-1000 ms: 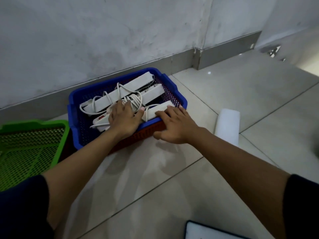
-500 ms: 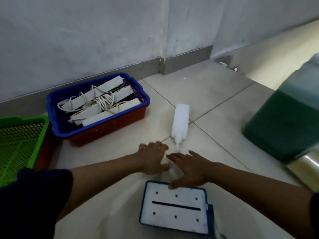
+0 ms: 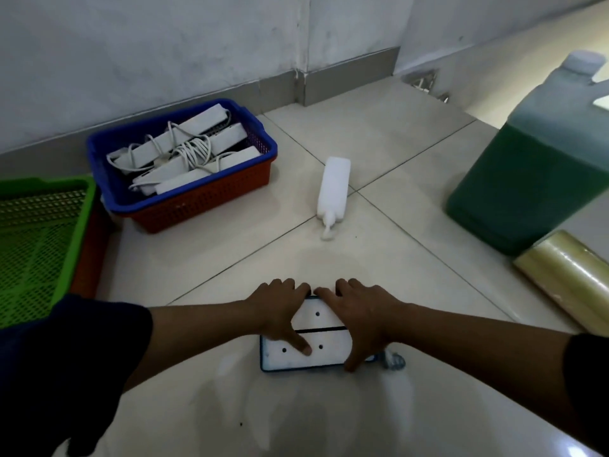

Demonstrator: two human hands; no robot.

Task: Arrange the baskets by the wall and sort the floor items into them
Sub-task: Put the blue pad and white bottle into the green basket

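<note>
I read both hands as spread flat on one item: the left hand covers the far left corner of the flat white rectangular pad with a dark blue rim, thumb pressed down across its face, and the right hand covers the far right corner, thumb reaching down the right edge. The fingers curl over the far edge, so I judge a two-handed pickup in progress; the pad lies on the pale tiled floor and I cannot tell whether it is gripped yet. Beyond the hands, the white plastic squeeze bottle lies on its side, nozzle toward me, unsorted. Further left, the blue mesh basket sits nested in a red-orange mesh basket against the grey wall and holds the white power strips with coiled cords; I judge that group sorted. The green mesh basket at far left shows nothing inside in the part visible. At right, the large jug of green liquid and the yellowish roll of clear film rest on the floor, unsorted. Remaining, in my estimate: pad, bottle, jug, roll, and separating the nested baskets.
</note>
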